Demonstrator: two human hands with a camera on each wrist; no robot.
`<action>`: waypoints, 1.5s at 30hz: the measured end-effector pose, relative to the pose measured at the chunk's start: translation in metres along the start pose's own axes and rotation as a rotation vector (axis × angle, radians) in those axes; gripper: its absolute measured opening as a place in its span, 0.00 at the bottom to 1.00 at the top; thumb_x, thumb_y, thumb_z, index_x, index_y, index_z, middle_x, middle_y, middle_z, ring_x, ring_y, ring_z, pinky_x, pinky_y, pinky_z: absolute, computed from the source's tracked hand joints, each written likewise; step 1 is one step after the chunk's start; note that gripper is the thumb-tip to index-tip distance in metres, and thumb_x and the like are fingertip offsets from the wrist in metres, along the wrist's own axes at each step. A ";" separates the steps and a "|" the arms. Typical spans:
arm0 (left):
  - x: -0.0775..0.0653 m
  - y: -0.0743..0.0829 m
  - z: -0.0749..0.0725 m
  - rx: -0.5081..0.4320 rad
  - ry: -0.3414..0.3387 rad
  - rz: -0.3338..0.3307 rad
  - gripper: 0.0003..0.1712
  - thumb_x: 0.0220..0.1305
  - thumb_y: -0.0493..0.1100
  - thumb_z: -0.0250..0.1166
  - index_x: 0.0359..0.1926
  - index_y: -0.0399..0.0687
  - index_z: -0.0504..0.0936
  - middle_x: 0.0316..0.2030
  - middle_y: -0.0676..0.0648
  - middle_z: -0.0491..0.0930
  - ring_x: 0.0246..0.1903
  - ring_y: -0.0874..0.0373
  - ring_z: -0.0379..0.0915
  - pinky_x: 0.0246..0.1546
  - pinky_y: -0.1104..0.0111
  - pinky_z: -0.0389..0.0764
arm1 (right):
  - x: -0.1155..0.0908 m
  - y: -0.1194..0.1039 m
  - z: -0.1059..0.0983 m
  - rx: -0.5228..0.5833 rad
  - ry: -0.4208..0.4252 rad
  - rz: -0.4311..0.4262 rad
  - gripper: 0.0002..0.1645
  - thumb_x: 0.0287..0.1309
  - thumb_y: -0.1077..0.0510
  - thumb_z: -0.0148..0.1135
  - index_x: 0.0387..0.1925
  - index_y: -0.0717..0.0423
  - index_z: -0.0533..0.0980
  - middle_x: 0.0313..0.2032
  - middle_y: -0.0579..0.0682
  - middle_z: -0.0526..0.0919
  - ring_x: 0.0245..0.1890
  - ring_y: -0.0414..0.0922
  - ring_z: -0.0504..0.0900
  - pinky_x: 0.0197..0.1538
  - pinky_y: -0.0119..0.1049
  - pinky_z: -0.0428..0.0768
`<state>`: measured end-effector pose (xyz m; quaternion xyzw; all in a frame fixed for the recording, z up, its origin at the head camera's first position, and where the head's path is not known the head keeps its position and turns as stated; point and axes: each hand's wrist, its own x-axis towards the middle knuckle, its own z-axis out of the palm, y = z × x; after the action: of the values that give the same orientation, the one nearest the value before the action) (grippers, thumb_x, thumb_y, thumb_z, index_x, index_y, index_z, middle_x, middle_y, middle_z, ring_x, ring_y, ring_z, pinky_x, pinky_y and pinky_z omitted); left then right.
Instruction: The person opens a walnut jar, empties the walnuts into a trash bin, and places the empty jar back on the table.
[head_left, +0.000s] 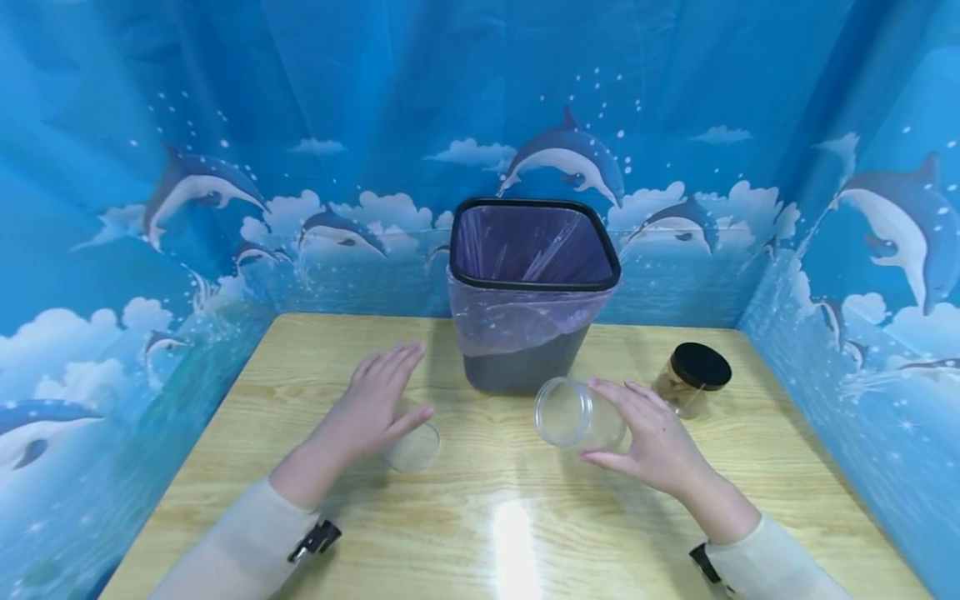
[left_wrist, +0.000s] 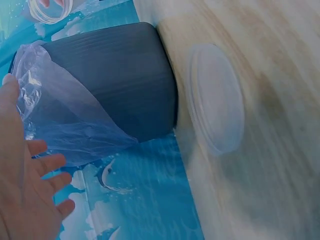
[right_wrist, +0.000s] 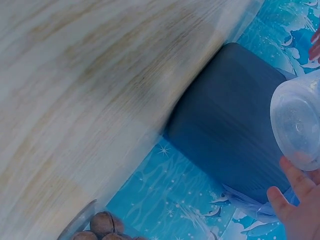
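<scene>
My right hand (head_left: 652, 437) grips a clear plastic jar (head_left: 573, 414) in the head view. The jar is tipped on its side, its round mouth facing left and its body see-through. In the right wrist view the jar's round base (right_wrist: 295, 125) shows beside the fingertips. My left hand (head_left: 367, 408) hovers above the table with fingers straight and thumb spread, holding nothing. Partly below its thumb lies a clear round lid (head_left: 415, 450), flat on the wood. That same lid (left_wrist: 217, 100) is in full sight in the left wrist view.
A grey bin (head_left: 517, 367) with a purple liner and black rim stands at the back middle of the wooden table (head_left: 450, 533). At the right, behind my right hand, is a jar with a black lid (head_left: 701, 367); round brown nuts (right_wrist: 105, 225) show inside. A dolphin-print curtain (head_left: 375, 125) surrounds the table.
</scene>
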<state>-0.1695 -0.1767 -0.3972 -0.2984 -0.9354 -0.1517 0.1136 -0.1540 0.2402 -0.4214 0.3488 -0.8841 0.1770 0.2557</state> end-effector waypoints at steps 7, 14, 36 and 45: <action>-0.009 -0.005 0.006 -0.017 -0.039 -0.010 0.50 0.69 0.63 0.59 0.77 0.37 0.53 0.75 0.36 0.55 0.74 0.40 0.50 0.73 0.45 0.44 | 0.001 -0.001 -0.001 0.007 -0.013 0.023 0.58 0.40 0.28 0.75 0.68 0.54 0.69 0.61 0.55 0.79 0.58 0.54 0.79 0.66 0.55 0.67; -0.016 -0.010 0.015 -0.042 -0.051 -0.013 0.49 0.67 0.62 0.62 0.75 0.35 0.56 0.73 0.36 0.59 0.71 0.39 0.57 0.72 0.44 0.51 | 0.000 -0.002 -0.002 0.015 -0.005 0.036 0.58 0.42 0.26 0.72 0.68 0.54 0.69 0.60 0.55 0.79 0.57 0.55 0.79 0.64 0.58 0.68; -0.025 -0.015 0.032 -0.046 -0.271 -0.137 0.54 0.61 0.70 0.63 0.73 0.35 0.62 0.69 0.32 0.66 0.68 0.34 0.60 0.68 0.39 0.56 | 0.001 -0.004 -0.002 0.031 -0.011 0.046 0.58 0.39 0.29 0.76 0.67 0.56 0.70 0.60 0.56 0.79 0.57 0.56 0.79 0.63 0.60 0.69; -0.028 -0.017 0.036 -0.038 -0.349 -0.200 0.58 0.56 0.71 0.67 0.73 0.34 0.62 0.69 0.32 0.65 0.68 0.32 0.59 0.68 0.38 0.56 | 0.002 -0.002 -0.003 0.043 -0.013 0.081 0.58 0.40 0.27 0.75 0.67 0.55 0.70 0.61 0.56 0.79 0.57 0.60 0.77 0.58 0.65 0.72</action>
<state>-0.1612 -0.1918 -0.4428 -0.2277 -0.9629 -0.1258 -0.0714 -0.1528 0.2392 -0.4170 0.3191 -0.8951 0.2039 0.2353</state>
